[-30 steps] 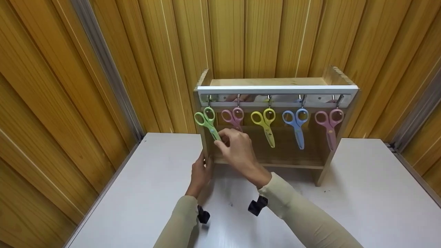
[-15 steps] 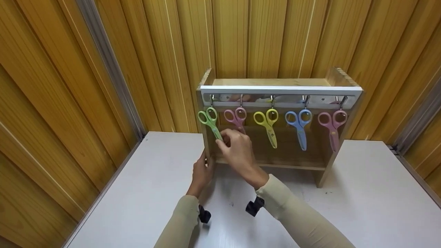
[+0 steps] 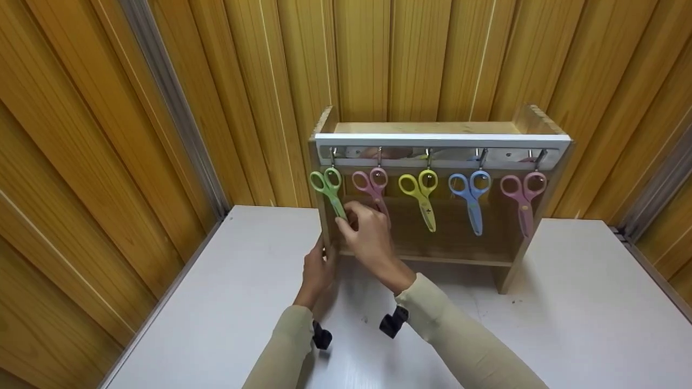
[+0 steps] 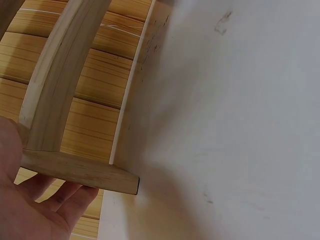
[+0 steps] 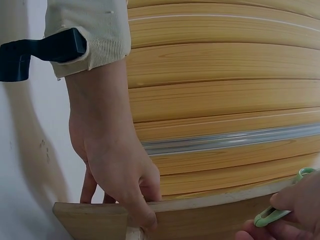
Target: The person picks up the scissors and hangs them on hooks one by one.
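Five-hook row aside, several child-size scissors hang on a wooden rack [image 3: 421, 258]. My right hand [image 3: 370, 232] pinches the blade end of the green scissors [image 3: 333, 195], whose right handle loop is at the leftmost hook [image 3: 333, 155]. In the right wrist view the green scissors [image 5: 269, 217] show between thumb and fingers. Beside them hang pink scissors [image 3: 375, 189], partly behind my right hand. Low on the rack's left side panel, my left hand [image 3: 316, 273] grips the wood; in the left wrist view its fingers curl around the side panel [image 4: 80, 168].
Yellow scissors [image 3: 421, 199], blue scissors [image 3: 472, 199] and another pink pair of scissors [image 3: 523, 200] hang further right. The rack stands on a white table [image 3: 259, 259] against wood-panelled walls [image 3: 362, 59]. A metal strip [image 3: 400, 141] runs above the hooks.
The head view has shifted slightly, moving the rack a little rightward in it. My right hand has edged left, uncovering more of the neighbouring pink scissors. Both grips persist.
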### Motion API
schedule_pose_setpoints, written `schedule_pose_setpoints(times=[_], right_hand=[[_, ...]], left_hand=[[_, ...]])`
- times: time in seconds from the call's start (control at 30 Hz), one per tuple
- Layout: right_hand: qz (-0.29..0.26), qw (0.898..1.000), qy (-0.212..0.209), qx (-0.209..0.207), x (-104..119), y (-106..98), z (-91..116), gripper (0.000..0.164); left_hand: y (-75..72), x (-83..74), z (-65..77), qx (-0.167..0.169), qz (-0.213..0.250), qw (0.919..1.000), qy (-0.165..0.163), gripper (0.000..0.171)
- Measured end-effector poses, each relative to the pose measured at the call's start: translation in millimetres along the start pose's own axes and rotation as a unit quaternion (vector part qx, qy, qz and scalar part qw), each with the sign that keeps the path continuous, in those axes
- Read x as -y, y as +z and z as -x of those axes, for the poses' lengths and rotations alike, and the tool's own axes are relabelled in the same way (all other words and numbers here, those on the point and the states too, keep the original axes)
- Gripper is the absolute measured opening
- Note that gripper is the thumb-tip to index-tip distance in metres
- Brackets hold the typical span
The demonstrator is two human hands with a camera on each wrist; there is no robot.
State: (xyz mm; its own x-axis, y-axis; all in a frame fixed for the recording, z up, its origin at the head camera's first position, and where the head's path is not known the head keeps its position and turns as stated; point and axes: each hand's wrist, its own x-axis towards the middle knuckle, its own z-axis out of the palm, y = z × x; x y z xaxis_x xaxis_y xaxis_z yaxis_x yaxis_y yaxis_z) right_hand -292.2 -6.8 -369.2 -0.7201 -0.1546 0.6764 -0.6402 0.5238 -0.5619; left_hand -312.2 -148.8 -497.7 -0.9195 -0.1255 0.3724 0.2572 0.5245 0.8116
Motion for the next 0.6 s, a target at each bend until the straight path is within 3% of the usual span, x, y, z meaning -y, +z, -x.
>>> schedule_pose_setpoints(times=[0.6], right_hand=[[-0.003, 1.0, 0.009, -0.002, -5.8, 10.3, -1.9, 0.011]], left_hand=[[0.7, 0.7, -0.1, 0.007, 0.014, 0.9997, -0.018, 0.053]])
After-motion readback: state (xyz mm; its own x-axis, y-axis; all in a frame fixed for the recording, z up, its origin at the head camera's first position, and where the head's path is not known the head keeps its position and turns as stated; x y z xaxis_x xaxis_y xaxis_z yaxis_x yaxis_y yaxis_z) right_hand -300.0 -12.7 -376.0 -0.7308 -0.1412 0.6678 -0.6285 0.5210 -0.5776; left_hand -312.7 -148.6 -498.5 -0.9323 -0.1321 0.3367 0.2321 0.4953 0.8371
